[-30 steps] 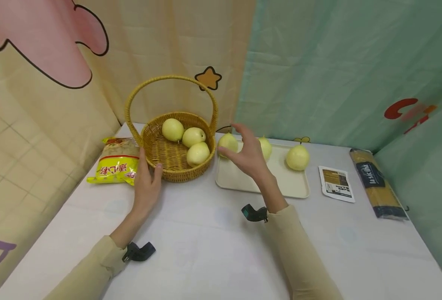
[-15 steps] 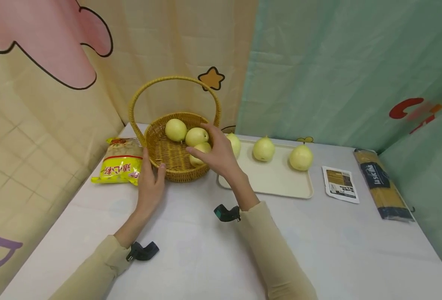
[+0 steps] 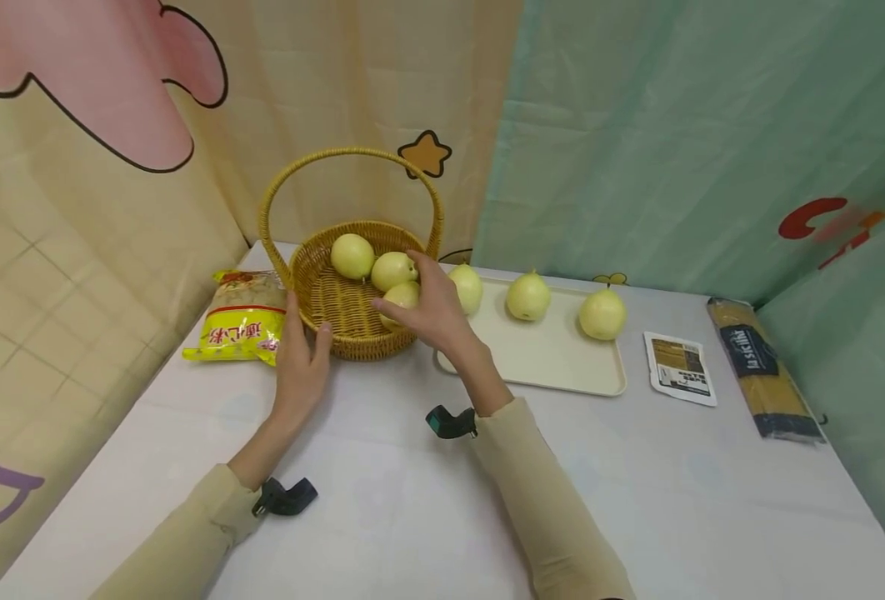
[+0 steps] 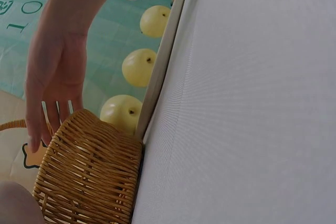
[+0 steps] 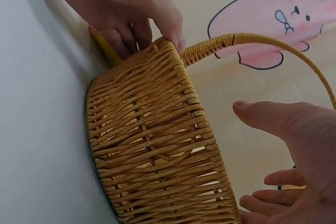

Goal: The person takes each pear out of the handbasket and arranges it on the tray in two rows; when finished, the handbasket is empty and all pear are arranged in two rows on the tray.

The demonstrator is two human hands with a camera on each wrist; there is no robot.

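A wicker basket (image 3: 360, 348) with a tall arched handle holds three pale yellow-green pears, among them a front pear (image 3: 405, 297) partly covered by my right hand (image 3: 441, 310). That hand hovers over the basket's right rim, thumb and fingers spread apart; the right wrist view shows nothing between them. My left hand (image 3: 302, 371) rests against the basket's left front side, its thumb touching near the rim (image 5: 176, 51) and its fingers along the outer wall, partly hidden. A cream tray (image 3: 555, 358) bears three more pears, the leftmost pear (image 3: 467, 289) just behind my right hand.
A yellow snack-like packet (image 3: 240, 321) lies left of the basket. Right of the tray are a small white-edged pouch (image 3: 680, 368) and a long pasta packet (image 3: 765, 369). Printed curtains (image 3: 637, 150) hang behind the white-covered table (image 3: 382, 500).
My right hand has moved left from above the tray's left pear to over the basket's right side, then nearly stopped. The left hand has stayed at the basket. The pears keep their places.
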